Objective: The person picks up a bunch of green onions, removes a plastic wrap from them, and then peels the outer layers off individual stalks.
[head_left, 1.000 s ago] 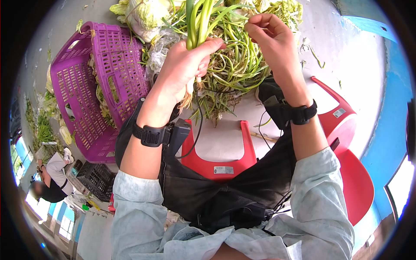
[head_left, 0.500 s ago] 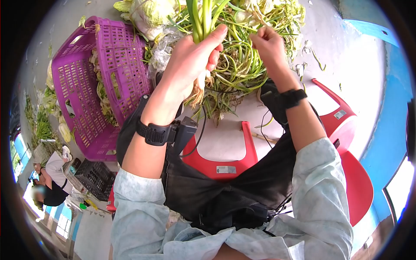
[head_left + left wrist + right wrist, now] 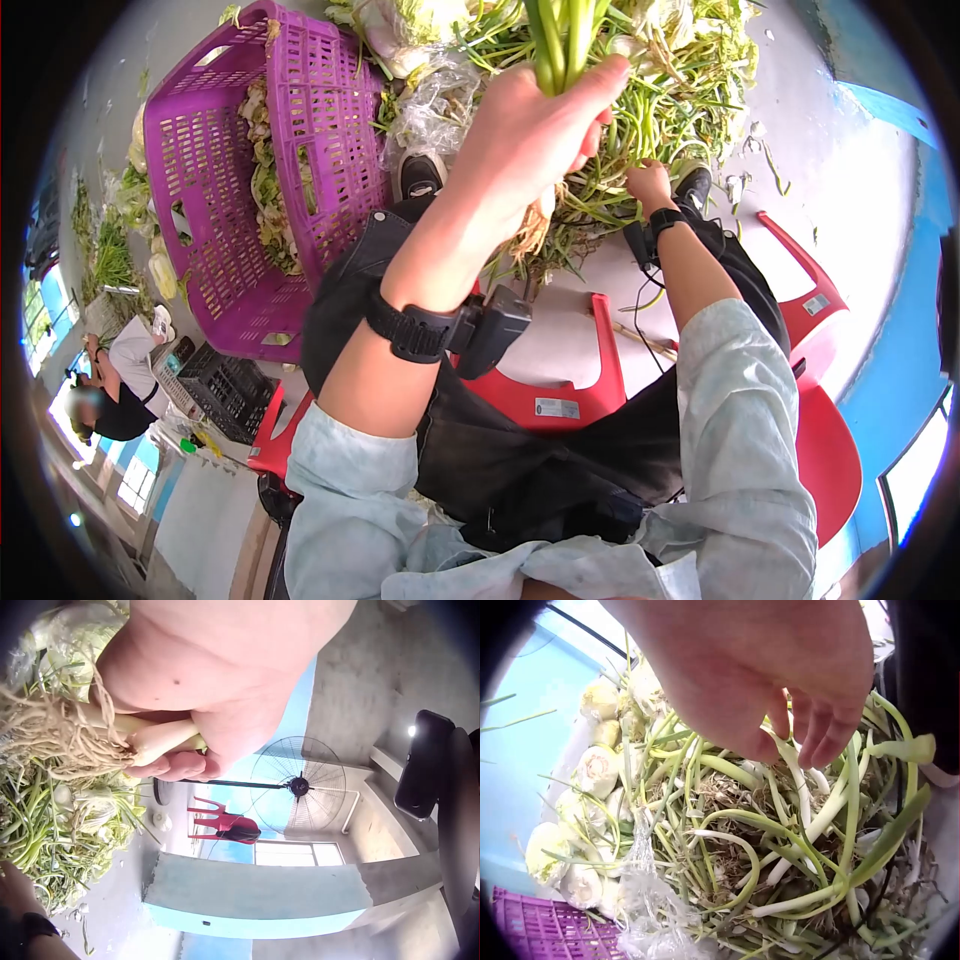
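Note:
My left hand (image 3: pixel 530 140) grips a small bunch of green onions (image 3: pixel 567 45), raised in front of me. Green leaves rise past the thumb, while white stems and stringy tan roots (image 3: pixel 67 742) poke out below the palm. Lower and to the right, my right hand (image 3: pixel 650 182) is down at a loose heap of green onion scraps (image 3: pixel 690 110). Seen from the right wrist, its thumb and curled fingers pinch a pale green onion stalk (image 3: pixel 799 784) over the tangled leaves and roots. Part of that stalk is hidden inside the hand.
A purple crate (image 3: pixel 335 150) with leafy scraps inside stands tilted at the left. Between crate and heap lies crumpled clear plastic (image 3: pixel 435 110). Napa cabbages (image 3: pixel 596 772) lie behind it. Red stools (image 3: pixel 560 400) stand near my legs. A person (image 3: pixel 125 385) is at the far left.
The right hand has come down from beside the bunch to the heap. The left hand with the green onions has shifted right in view and appears larger. The head view has shifted too.

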`<action>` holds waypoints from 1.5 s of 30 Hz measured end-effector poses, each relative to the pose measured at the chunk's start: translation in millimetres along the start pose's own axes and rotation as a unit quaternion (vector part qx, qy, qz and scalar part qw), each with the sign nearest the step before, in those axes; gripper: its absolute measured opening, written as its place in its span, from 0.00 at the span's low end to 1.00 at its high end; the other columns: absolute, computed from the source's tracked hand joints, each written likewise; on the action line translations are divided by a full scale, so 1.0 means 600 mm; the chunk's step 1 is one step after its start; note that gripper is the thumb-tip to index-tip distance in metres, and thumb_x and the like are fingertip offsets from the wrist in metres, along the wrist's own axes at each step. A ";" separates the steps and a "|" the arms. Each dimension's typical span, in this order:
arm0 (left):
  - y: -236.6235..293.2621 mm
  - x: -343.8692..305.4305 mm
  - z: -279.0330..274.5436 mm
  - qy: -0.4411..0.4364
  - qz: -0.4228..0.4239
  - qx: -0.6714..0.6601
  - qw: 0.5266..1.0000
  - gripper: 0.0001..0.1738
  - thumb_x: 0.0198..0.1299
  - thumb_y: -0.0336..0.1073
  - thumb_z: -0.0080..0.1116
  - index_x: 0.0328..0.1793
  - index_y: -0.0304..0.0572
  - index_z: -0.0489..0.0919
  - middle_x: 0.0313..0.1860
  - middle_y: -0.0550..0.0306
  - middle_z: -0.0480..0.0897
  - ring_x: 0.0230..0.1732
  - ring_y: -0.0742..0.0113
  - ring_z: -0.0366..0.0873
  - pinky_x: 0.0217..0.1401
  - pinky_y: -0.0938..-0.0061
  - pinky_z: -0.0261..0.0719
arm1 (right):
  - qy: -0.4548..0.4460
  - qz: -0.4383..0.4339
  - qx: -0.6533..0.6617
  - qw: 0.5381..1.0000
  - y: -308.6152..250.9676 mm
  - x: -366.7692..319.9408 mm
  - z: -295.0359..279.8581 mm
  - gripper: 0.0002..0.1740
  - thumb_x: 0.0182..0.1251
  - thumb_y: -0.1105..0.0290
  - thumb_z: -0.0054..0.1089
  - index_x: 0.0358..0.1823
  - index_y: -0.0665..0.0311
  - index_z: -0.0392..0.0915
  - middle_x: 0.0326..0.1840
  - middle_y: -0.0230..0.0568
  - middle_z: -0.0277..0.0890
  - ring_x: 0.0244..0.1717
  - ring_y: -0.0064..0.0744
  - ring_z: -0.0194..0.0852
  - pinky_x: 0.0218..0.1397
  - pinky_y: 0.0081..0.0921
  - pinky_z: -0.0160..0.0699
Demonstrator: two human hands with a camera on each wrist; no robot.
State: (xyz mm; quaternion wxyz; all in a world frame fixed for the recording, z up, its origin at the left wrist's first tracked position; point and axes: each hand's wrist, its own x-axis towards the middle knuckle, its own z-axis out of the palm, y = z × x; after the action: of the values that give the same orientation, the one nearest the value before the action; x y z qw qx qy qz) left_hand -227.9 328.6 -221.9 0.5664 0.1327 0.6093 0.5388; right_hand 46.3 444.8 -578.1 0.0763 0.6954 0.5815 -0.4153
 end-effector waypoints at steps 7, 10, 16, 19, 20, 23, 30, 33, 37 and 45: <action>0.000 -0.001 -0.004 -0.011 -0.013 0.029 0.999 0.23 0.70 0.55 0.66 0.34 0.44 0.80 0.23 0.70 0.74 0.23 0.82 0.68 0.27 0.82 0.66 | -0.061 0.062 0.060 0.994 -0.009 0.001 0.012 0.20 0.63 0.63 0.65 0.52 0.69 0.84 0.38 0.41 0.84 0.36 0.32 0.82 0.41 0.29 0.79; -0.003 -0.001 -0.003 -0.011 -0.001 0.034 0.999 0.23 0.70 0.55 0.66 0.34 0.43 0.79 0.23 0.69 0.74 0.23 0.82 0.68 0.27 0.82 0.66 | -0.065 0.077 0.086 0.991 -0.038 -0.034 0.006 0.21 0.61 0.59 0.66 0.49 0.69 0.86 0.39 0.44 0.87 0.39 0.36 0.84 0.47 0.33 0.81; -0.001 -0.007 -0.004 -0.019 0.017 0.025 0.999 0.23 0.70 0.55 0.67 0.34 0.43 0.79 0.23 0.70 0.74 0.23 0.82 0.69 0.26 0.82 0.66 | -0.067 -0.033 0.017 0.997 -0.062 -0.043 -0.035 0.21 0.63 0.56 0.67 0.47 0.67 0.86 0.41 0.43 0.87 0.41 0.32 0.83 0.49 0.29 0.80; 0.011 -0.014 -0.001 -0.017 0.012 0.022 1.000 0.23 0.69 0.55 0.67 0.34 0.44 0.79 0.22 0.70 0.74 0.23 0.81 0.69 0.27 0.82 0.66 | -0.096 -0.079 0.101 0.987 -0.161 -0.087 -0.123 0.22 0.67 0.59 0.64 0.52 0.72 0.82 0.43 0.42 0.88 0.42 0.28 0.82 0.48 0.28 0.79; 0.015 -0.017 0.000 -0.013 0.009 0.025 1.000 0.23 0.69 0.55 0.67 0.34 0.44 0.79 0.22 0.70 0.74 0.23 0.81 0.70 0.27 0.82 0.66 | -0.107 -0.078 0.116 0.984 -0.197 -0.103 -0.151 0.20 0.70 0.61 0.63 0.54 0.71 0.80 0.44 0.40 0.88 0.43 0.26 0.83 0.49 0.26 0.80; 0.012 -0.014 -0.002 -0.016 0.017 0.004 1.000 0.22 0.71 0.54 0.66 0.33 0.44 0.79 0.22 0.70 0.74 0.24 0.81 0.70 0.28 0.82 0.66 | -0.167 -0.131 0.175 0.961 -0.292 -0.182 -0.242 0.17 0.79 0.61 0.59 0.58 0.66 0.76 0.52 0.39 0.84 0.51 0.27 0.84 0.57 0.24 0.82; -0.016 0.003 -0.005 -0.007 0.031 -0.037 0.999 0.20 0.73 0.52 0.64 0.50 0.40 0.83 0.40 0.59 0.87 0.40 0.73 0.85 0.44 0.78 0.80 | -0.117 -0.248 0.416 0.867 -0.342 -0.401 -0.278 0.10 0.79 0.68 0.61 0.53 0.63 0.74 0.43 0.33 0.82 0.41 0.21 0.81 0.50 0.21 0.81; -0.033 0.006 -0.004 -0.049 0.033 -0.060 0.996 0.23 0.76 0.50 0.59 0.63 0.39 0.80 0.52 0.56 0.87 0.51 0.72 0.85 0.50 0.74 0.82 | -0.168 -0.274 0.314 0.893 -0.340 -0.437 -0.238 0.11 0.76 0.70 0.64 0.53 0.66 0.74 0.46 0.34 0.81 0.39 0.18 0.79 0.46 0.18 0.81; -0.029 0.006 0.008 -0.069 0.005 -0.121 0.990 0.24 0.77 0.48 0.58 0.66 0.34 0.77 0.59 0.48 0.84 0.58 0.66 0.84 0.59 0.71 0.82 | -0.184 -0.320 0.343 0.864 -0.359 -0.427 -0.217 0.12 0.74 0.73 0.66 0.52 0.68 0.75 0.47 0.34 0.80 0.40 0.18 0.80 0.44 0.18 0.82; -0.041 0.029 0.009 -0.025 -0.033 -0.267 0.963 0.14 0.77 0.42 0.58 0.57 0.39 0.77 0.56 0.46 0.85 0.61 0.55 0.83 0.68 0.59 0.81 | -0.206 -0.334 0.255 0.884 -0.345 -0.401 -0.214 0.12 0.72 0.71 0.64 0.53 0.68 0.80 0.40 0.35 0.84 0.36 0.22 0.80 0.43 0.25 0.80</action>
State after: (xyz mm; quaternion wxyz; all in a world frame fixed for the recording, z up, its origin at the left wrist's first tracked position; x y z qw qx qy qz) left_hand -218.1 335.6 -250.1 0.6135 -0.0298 0.4334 0.6594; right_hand -66.3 405.9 -257.1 -0.1292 0.3540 0.6245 -0.6841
